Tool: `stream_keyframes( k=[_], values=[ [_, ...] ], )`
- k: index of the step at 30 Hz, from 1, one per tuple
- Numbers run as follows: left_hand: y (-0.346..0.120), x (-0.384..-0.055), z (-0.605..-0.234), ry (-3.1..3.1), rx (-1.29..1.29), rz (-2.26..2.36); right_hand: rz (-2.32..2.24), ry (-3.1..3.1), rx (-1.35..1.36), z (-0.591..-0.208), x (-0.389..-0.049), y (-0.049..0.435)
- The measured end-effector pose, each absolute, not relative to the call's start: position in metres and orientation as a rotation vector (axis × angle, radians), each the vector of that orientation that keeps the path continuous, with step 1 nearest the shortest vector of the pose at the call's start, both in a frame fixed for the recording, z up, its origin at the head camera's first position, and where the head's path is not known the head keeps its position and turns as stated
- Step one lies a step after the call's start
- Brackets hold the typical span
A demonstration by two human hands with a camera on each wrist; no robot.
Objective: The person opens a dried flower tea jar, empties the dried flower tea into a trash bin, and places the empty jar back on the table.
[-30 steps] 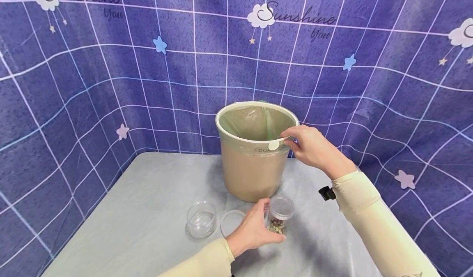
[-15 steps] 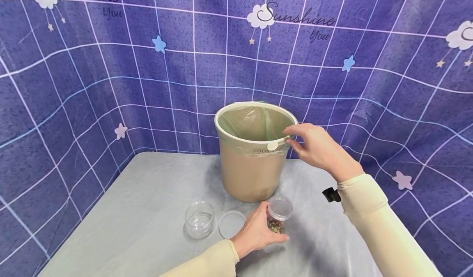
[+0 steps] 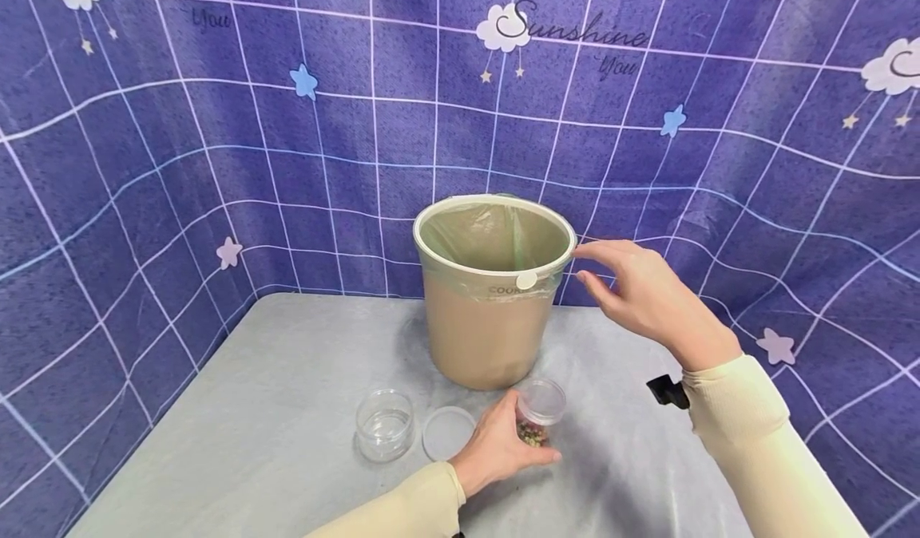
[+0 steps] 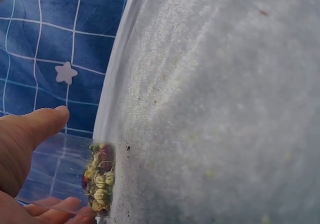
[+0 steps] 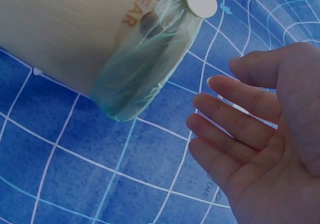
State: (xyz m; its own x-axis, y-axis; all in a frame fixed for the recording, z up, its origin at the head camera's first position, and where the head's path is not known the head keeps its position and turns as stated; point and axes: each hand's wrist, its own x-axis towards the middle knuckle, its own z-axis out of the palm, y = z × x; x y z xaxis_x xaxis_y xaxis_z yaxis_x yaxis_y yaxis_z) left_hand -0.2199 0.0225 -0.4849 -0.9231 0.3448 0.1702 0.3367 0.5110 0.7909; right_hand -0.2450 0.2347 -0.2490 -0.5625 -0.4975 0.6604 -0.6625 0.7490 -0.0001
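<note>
While the left hand holds a clear jar of dried flower buds between curved fingers and outstretched thumb, upright on the table in front of the bin, a flat round disc and a clear round container sit toward the bin's front left. The right hand, fingers loosely extended and gripping nothing, is just beside the bin's right rim; a translucent green liner overlaps that rim, and a gridded curtain hangs behind the bin.
</note>
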Motion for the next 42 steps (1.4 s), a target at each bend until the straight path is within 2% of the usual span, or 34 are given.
stream_keyframes(
  k=[16,32,42],
  values=[
    [0.02,-0.222,-0.486,2.716,0.578,1.419,0.334,-2.279,0.846,-0.26,-0.222,0.242],
    [0.023,-0.221,-0.489,2.715,0.609,1.442,0.34,-2.361,0.798,-0.292,-0.212,0.242],
    [0.016,-0.221,-0.479,2.717,0.629,1.414,0.332,-2.377,0.773,-0.292,-0.204,0.242]
  ],
)
